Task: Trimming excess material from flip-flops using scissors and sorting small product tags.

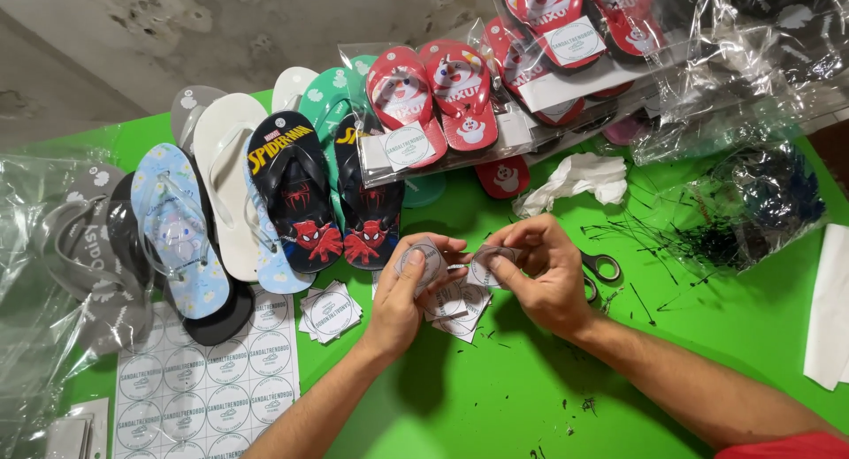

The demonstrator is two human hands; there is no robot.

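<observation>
My left hand point(402, 291) holds a small square of backing paper with a round white sticker point(423, 257) on it, above the green table point(495, 397). My right hand point(544, 269) pinches another round sticker point(485, 269) by its edge, close to the left hand's piece. Under both hands lies a loose heap of cut sticker squares point(455, 309). A second small stack of squares point(330, 311) sits just left of my left wrist.
A row of flip-flops runs along the back: grey point(88, 256), pale blue point(181, 229), white point(225, 176), black with a red cartoon figure point(296, 189), and red bagged pairs point(433, 92). A sheet of round stickers point(203, 379) lies front left. Scissors point(601, 269), crumpled white paper point(579, 178) and clear bags point(752, 194) are to the right.
</observation>
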